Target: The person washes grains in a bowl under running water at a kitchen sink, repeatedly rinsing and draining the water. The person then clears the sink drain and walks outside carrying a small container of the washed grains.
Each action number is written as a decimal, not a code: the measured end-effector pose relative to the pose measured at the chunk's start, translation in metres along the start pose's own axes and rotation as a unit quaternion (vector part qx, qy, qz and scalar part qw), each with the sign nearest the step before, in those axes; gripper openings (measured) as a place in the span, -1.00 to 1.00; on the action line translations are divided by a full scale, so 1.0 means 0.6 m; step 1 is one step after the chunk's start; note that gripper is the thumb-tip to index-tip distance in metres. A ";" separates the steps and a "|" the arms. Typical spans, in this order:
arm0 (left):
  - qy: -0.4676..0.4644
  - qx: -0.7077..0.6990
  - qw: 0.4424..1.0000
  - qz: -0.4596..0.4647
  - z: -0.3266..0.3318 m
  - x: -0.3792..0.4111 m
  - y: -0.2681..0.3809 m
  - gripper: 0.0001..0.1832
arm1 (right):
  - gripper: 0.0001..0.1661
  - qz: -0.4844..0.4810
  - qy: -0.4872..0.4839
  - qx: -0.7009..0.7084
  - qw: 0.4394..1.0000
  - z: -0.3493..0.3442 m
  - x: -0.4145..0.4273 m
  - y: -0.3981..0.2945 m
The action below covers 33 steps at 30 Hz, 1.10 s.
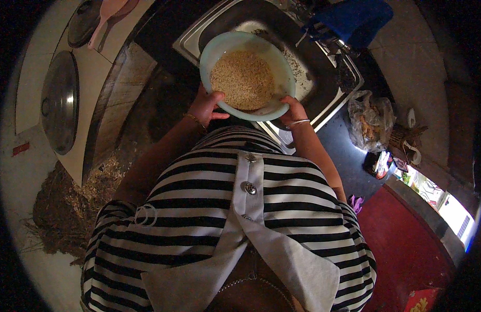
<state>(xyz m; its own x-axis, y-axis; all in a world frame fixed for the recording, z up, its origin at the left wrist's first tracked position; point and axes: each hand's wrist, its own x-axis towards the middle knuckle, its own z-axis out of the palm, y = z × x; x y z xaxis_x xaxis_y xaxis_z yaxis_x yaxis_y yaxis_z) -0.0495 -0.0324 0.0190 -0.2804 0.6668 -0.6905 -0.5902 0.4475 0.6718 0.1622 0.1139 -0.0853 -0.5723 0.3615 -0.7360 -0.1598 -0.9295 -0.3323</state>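
Observation:
A pale green basin [285,74] is held up over the near part of a metal sink [186,43]. Inside it lies a bed of tan grain [242,78], heaped toward the near left side. My left hand [204,107] grips the rim at the near left, thumb over the edge. At the near right, my right hand [294,111] has its thumb on the rim, while its other fingers are partly hidden under the basin. Dark scraps [295,66] and pale wet patches show on the sink floor beyond the basin.
Right of the sink, a clear plastic bag [371,121] with brownish contents sits on the dark counter [338,152]. A blue cloth-like item [349,19] is by the tap side. Leftward are a large round lid [60,103], a pink ladle [108,17] and dry straw [61,214].

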 end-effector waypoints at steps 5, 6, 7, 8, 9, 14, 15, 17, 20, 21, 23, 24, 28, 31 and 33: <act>-0.004 -0.003 1.000 0.001 -0.005 0.004 -0.005 -0.35 | -0.61 -0.009 -0.001 -0.003 1.000 0.016 -0.008 -0.001; -0.005 -0.002 1.000 0.002 -0.004 0.003 -0.005 -0.35 | -0.58 -0.006 -0.002 -0.005 1.000 0.008 -0.004 0.000; -0.003 0.006 1.000 0.002 -0.002 0.002 -0.003 -0.35 | -0.54 -0.003 -0.002 -0.007 1.000 -0.007 0.004 0.002; -0.002 0.014 1.000 0.002 0.001 0.000 -0.001 -0.34 | -0.50 0.000 -0.003 -0.009 1.000 -0.017 0.011 0.003; 0.001 0.022 1.000 0.002 0.002 -0.002 0.000 -0.34 | -0.50 0.002 -0.001 -0.008 1.000 -0.018 0.012 0.003; -0.006 0.012 1.000 -0.003 -0.001 0.001 -0.001 -0.37 | -0.50 0.002 0.000 -0.007 1.000 -0.016 0.013 0.003; -0.009 0.008 1.000 -0.006 -0.002 0.002 -0.001 -0.37 | -0.50 0.002 -0.006 -0.007 1.000 -0.021 0.016 0.004; -0.006 0.011 1.000 -0.001 0.002 -0.002 0.003 -0.38 | -0.50 0.001 -0.018 -0.007 1.000 -0.033 0.026 0.007; -0.001 0.013 1.000 0.005 0.003 -0.004 0.004 -0.38 | -0.49 0.007 -0.021 -0.001 1.000 -0.020 0.017 0.004; -0.001 0.014 1.000 0.006 0.004 -0.004 0.005 -0.38 | -0.50 0.007 -0.015 -0.001 1.000 -0.021 0.018 0.004; 0.003 0.016 1.000 -0.009 0.008 -0.007 0.011 -0.37 | -0.50 0.007 -0.002 -0.002 1.000 -0.024 0.019 0.004; 0.006 0.017 1.000 -0.017 0.009 -0.008 0.013 -0.37 | -0.56 0.008 0.009 -0.005 1.000 -0.015 0.012 0.002; 0.003 0.006 1.000 -0.022 0.001 0.001 0.003 -0.37 | -0.62 0.009 0.007 -0.016 1.000 -0.014 0.008 0.001; 0.003 -0.004 1.000 -0.024 -0.002 0.003 -0.002 -0.38 | -0.54 0.007 0.002 -0.021 1.000 -0.005 -0.001 -0.003; -0.002 -0.009 0.999 -0.037 -0.009 0.012 -0.006 -0.39 | -0.50 0.004 0.005 -0.013 1.000 -0.001 -0.003 -0.003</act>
<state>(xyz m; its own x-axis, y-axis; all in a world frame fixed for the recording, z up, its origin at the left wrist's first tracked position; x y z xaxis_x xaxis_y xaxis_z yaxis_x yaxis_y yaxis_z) -0.0533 -0.0321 0.0100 -0.2325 0.6353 -0.7364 -0.6219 0.4850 0.6148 0.1640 0.1149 -0.0833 -0.5654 0.3554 -0.7443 -0.1340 -0.9300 -0.3423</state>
